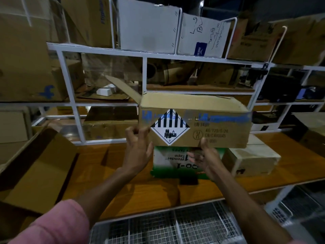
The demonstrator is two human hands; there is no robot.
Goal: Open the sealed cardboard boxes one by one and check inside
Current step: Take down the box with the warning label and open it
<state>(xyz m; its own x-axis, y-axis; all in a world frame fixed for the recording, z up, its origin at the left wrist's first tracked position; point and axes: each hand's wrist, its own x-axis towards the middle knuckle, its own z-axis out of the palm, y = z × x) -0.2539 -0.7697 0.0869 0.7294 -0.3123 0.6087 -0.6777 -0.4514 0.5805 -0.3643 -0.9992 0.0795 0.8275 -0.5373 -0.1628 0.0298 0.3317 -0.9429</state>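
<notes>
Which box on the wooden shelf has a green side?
The tape box under the brown box with the black-and-white diamond label; the boxes around it are plain brown or pale, without green.

White wire shelving (pixel 146 71); wooden tabletop (pixel 140 191)

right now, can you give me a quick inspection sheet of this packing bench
surface: wooden bench top, wire mesh below its front edge
job's things: brown carton with hazard diamond, one end flap up at its left, sitting on a green and white tape box
clutter: open empty carton at left, small taped box at right, dark flat object in front of the tape box
hands: left hand grips the carton's lower left corner; right hand touches its bottom edge with the thumb, fingers spread
cables: nothing seen
surroundings: white metal rack packed with cartons
</notes>
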